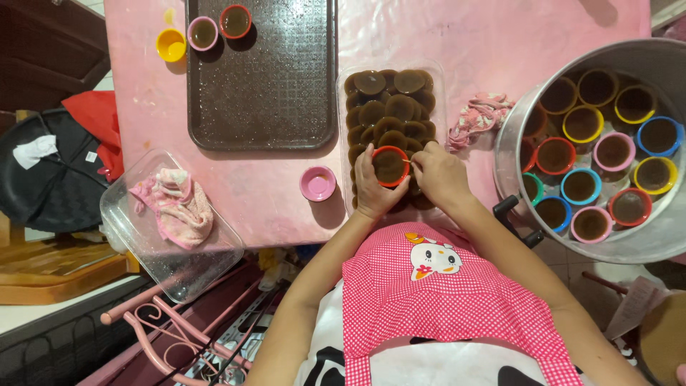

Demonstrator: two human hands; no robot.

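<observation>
My left hand holds a small red cup filled with a brown cake. My right hand pinches a thin stick at the cup's right rim. Both hands hover over the near end of a clear plastic container packed with several round brown cakes. An empty pink cup lies on the pink table just left of my left hand.
A dark tray at the far left carries a pink and a red filled cup; a yellow cup stands beside it. A big metal pot at right holds several filled coloured cups. A pink cloth and a clear box holding another cloth lie nearby.
</observation>
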